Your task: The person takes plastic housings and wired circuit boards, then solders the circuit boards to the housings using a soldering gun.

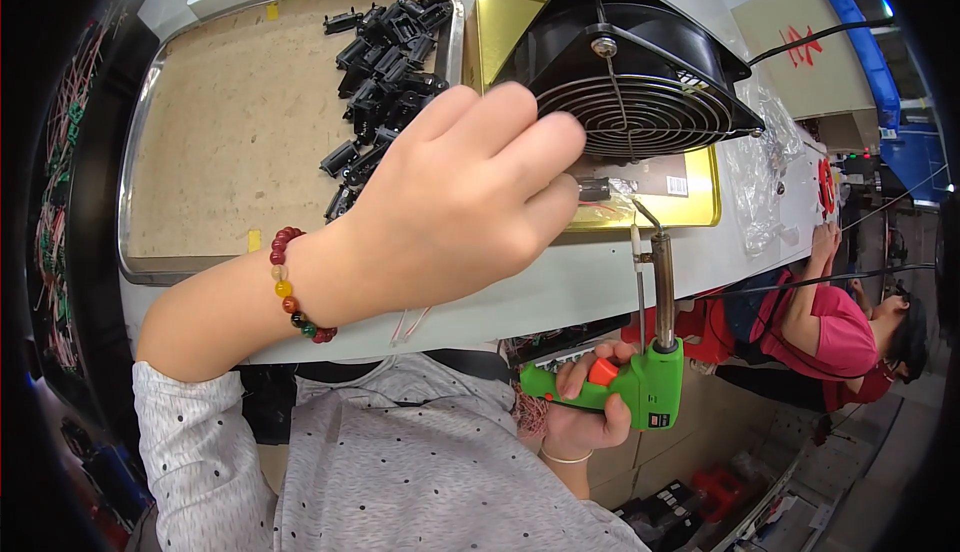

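Note:
My left hand [465, 197], with a beaded bracelet at the wrist, reaches across the middle with its fingers curled closed. A small black cylindrical part [594, 189] sticks out past those fingertips; the grip itself is hidden behind the hand. My right hand [590, 414] is wrapped round the handle of a green soldering gun [655, 387] with an orange trigger. Its metal barrel points up, and the bent tip [645, 214] is close to the end of the black part; whether they touch I cannot tell. A thin white feed tube runs up beside the barrel.
A metal-rimmed tray [220, 142] at the left holds a heap of black plastic parts [390, 67]. Behind my left hand a black fan [640, 72] with a round wire guard stands over a yellow tin tray [707, 177]. At right are clear plastic bags [765, 172] and a person in red [835, 337].

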The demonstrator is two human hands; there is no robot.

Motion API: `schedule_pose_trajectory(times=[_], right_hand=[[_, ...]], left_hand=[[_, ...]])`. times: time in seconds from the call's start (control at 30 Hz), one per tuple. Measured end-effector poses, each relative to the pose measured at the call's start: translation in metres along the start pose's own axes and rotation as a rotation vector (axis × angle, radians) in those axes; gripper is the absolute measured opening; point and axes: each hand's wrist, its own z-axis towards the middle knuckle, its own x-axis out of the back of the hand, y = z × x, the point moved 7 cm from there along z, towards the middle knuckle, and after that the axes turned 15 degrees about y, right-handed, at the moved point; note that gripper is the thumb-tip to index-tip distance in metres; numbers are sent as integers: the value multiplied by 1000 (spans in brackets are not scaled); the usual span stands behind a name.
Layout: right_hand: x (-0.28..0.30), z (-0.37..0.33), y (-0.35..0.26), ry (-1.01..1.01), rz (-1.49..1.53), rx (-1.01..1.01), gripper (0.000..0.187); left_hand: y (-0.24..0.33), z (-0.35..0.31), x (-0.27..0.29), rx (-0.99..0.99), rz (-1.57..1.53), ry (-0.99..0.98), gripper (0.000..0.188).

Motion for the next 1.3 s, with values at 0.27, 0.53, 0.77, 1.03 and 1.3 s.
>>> schedule_pose_trajectory(times=[0.27, 0.53, 0.77, 1.03, 1.3], right_hand=[[1, 2, 2, -34, 55, -26, 53], [1, 4, -2, -10, -15, 19, 51], [1, -1, -1, 27, -58, 25, 51], [-4, -5, 4, 39, -166, -11, 50], [-12, -1, 4, 14, -161, 6, 49]], left_hand=[[-3, -9, -14, 141, -87, -54, 17], [-5, -11, -21, 206, -247, -81, 13], [-4, -13, -22, 131, -199, -37, 15], [-2, -14, -23, 68, -105, -44, 16], [-2, -15, -24, 62, -103, -24, 15]])
